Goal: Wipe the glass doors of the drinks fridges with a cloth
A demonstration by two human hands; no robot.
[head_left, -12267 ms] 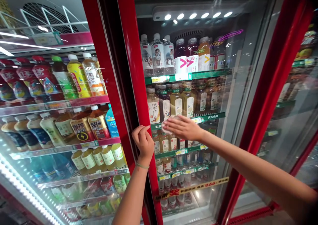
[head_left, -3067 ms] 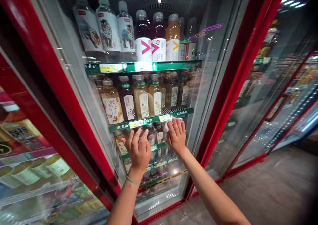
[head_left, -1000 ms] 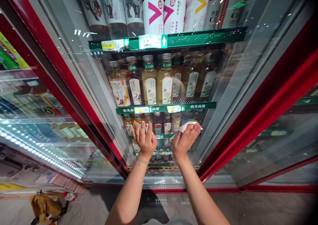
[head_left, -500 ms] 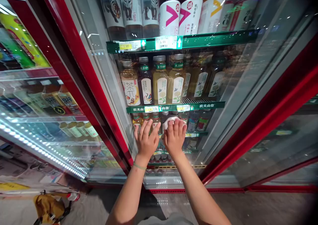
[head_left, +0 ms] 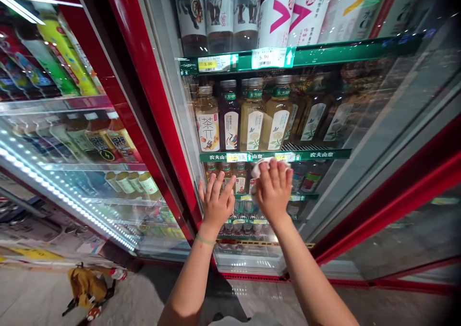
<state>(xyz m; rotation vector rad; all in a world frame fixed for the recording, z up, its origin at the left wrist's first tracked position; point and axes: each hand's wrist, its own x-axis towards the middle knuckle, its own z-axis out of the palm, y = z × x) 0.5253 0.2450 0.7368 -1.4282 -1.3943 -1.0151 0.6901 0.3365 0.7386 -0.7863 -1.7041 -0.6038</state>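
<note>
My left hand (head_left: 217, 203) lies against the glass door (head_left: 248, 263) of a drinks cooler, fingers spread, holding nothing. Beside it on the right, my right hand (head_left: 274, 191) presses a crumpled white cloth (head_left: 260, 168) flat to the same glass. The cloth shows past the fingertips; its rest is hidden under the palm. Behind the glass, tea bottles (head_left: 253, 124) stand on a shelf with a green price strip (head_left: 331, 154), which the cloth's top edge overlaps in view. Smaller bottles sit lower, partly covered by my hands.
A red door frame (head_left: 154, 100) runs down left of the glass, and another red frame (head_left: 389, 191) slants on the right. Further left is a second lit cooler with bottles (head_left: 54, 52). A yellow-brown bag (head_left: 84, 285) lies on the grey floor (head_left: 144, 307).
The view has turned left, so the cooler sits further right in the picture. My right hand and cloth have moved slightly up the glass, further from my left hand, which stays spread.
</note>
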